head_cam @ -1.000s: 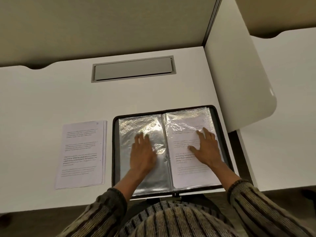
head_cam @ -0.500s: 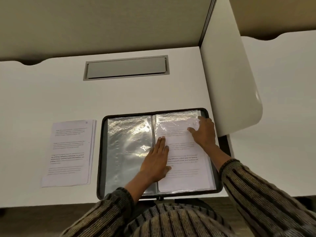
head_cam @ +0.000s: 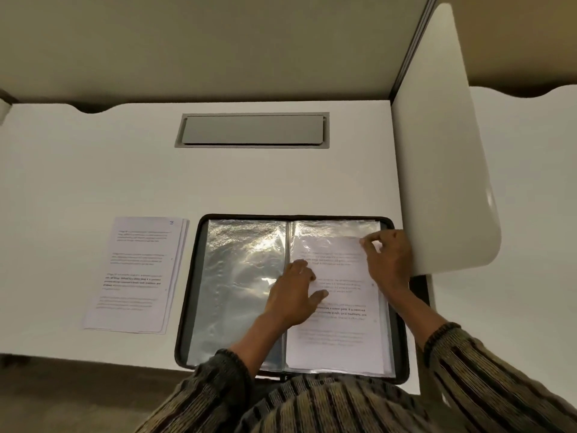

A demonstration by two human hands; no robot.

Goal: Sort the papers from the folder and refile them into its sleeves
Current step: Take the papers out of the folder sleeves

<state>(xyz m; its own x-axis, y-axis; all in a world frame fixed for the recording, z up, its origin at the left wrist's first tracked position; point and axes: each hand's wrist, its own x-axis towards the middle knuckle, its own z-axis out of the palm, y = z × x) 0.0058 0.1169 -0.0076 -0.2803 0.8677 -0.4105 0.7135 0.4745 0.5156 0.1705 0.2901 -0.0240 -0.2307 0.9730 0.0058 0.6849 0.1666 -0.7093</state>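
Note:
A black display folder point(head_cam: 190, 292) lies open at the near edge of the white desk. Its left sleeve point(head_cam: 237, 276) is shiny plastic with no sheet in it. A printed sheet point(head_cam: 340, 310) lies on the right page, under or in the plastic there; I cannot tell which. My left hand point(head_cam: 296, 295) presses flat on this sheet near the spine, fingers spread. My right hand point(head_cam: 387, 260) pinches the sheet's top right corner at the sleeve's upper edge. A small stack of printed papers point(head_cam: 137, 273) lies on the desk left of the folder.
A grey cable hatch point(head_cam: 253, 130) is set into the desk behind the folder. A white divider panel point(head_cam: 443, 151) stands just right of the folder, close to my right hand. Beige partition walls close off the back.
My left hand has moved from the left sleeve across the spine onto the right page. My right hand has slid up to the sheet's top right corner and pinched it.

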